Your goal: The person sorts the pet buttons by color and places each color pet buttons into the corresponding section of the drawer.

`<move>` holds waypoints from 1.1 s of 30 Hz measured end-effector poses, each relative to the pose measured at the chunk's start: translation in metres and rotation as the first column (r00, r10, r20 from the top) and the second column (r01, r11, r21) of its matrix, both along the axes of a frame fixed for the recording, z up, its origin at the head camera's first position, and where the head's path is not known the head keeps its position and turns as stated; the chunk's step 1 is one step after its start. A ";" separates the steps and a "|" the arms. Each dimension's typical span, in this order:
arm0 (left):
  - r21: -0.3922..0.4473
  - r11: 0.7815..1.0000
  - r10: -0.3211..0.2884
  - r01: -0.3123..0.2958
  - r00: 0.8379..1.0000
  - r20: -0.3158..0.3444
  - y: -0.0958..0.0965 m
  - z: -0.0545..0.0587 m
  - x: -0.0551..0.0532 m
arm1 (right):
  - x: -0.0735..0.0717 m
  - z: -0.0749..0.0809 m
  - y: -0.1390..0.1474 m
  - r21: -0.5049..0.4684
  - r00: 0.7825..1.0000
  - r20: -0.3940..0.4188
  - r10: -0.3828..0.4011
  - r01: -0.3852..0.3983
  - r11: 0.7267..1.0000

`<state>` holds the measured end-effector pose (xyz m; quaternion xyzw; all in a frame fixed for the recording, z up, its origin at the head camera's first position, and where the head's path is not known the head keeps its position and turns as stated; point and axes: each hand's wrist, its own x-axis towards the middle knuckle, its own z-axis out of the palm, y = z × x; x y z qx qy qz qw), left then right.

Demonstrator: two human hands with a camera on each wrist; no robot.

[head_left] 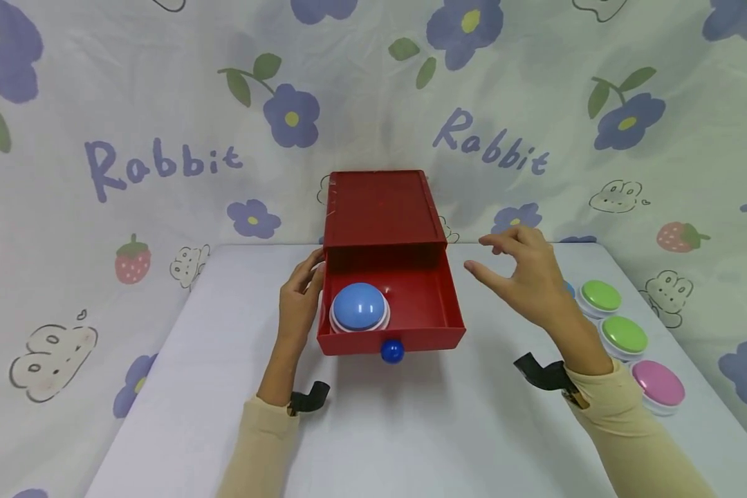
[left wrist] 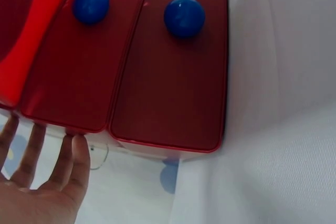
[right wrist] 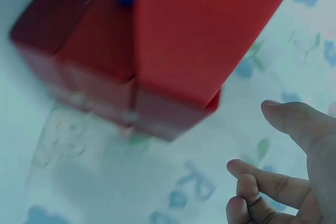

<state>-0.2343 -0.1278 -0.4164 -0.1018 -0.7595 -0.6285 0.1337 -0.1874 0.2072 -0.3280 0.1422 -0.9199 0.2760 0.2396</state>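
A red drawer cabinet [head_left: 380, 207] stands at the back of the table, its top drawer [head_left: 417, 301] pulled out. Inside that drawer, at the front left, sits a blue dome button [head_left: 357, 306] on a white base. A blue ball knob [head_left: 392, 351] marks the drawer's front. Two lower drawers [left wrist: 168, 82] look closed in the left wrist view. My left hand [head_left: 295, 304] rests its fingertips against the cabinet's left side. Held in the air right of the drawer, my right hand [head_left: 529, 283] has thumb and forefinger spread apart, with nothing between them.
On the table's right side stand two green dome buttons [head_left: 600, 295] and a pink one [head_left: 658, 382]. A blue one [head_left: 570, 289] is mostly hidden behind my right hand. A patterned cloth [head_left: 180, 90] hangs behind the table [head_left: 386, 443].
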 end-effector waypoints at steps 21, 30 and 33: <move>-0.007 1.000 0.011 -0.011 1.000 0.014 0.002 0.002 0.001 | -0.015 -0.079 0.108 0.165 0.919 0.234 -0.318 0.284 0.944; -0.015 1.000 0.016 -0.015 1.000 0.016 0.002 0.003 0.000 | -0.018 -0.099 0.138 0.202 0.852 0.347 -0.393 0.341 0.918; -0.018 1.000 0.016 -0.016 1.000 0.019 0.002 0.004 0.001 | -0.019 -0.104 0.146 0.218 0.836 0.369 -0.406 0.346 0.912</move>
